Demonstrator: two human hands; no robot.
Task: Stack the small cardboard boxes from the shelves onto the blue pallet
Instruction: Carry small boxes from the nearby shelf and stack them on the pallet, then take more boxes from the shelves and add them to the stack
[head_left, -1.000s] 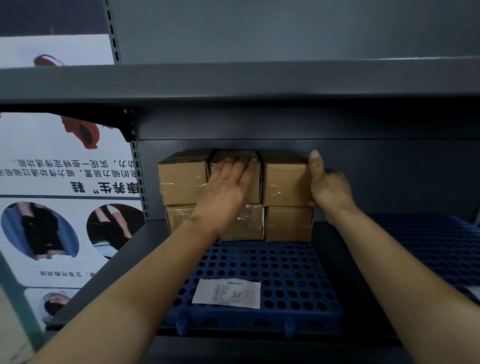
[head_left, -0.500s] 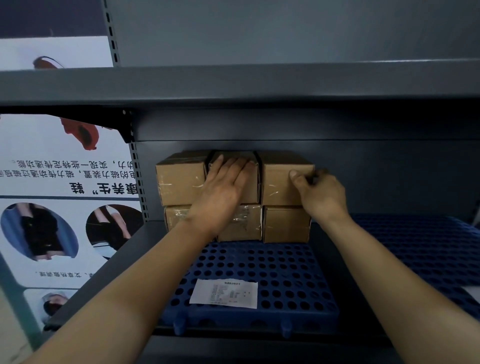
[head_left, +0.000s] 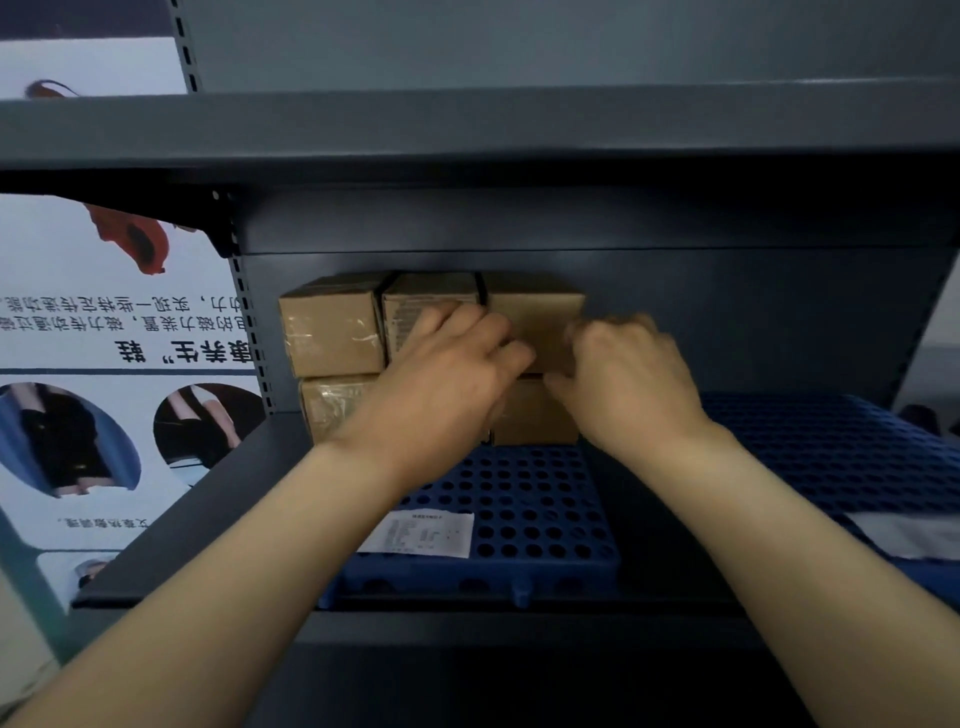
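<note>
Small brown cardboard boxes stand two high at the back of a blue perforated pallet on the shelf. The top row holds a left box, a middle box and a right box. Below them show a lower left box and a lower right box; the lower middle one is hidden. My left hand lies over the middle box, fingers bent at the gap beside the upper right box. My right hand, blurred, curls its fingers on that box's front.
A white printed label lies on the pallet's front part. A second blue pallet with a white sheet sits to the right. A dark shelf board hangs close overhead. A poster covers the left wall.
My right hand came off the upper right box's side onto its front and curled. My left hand slid right from the middle box toward the gap, its fingers bending.
</note>
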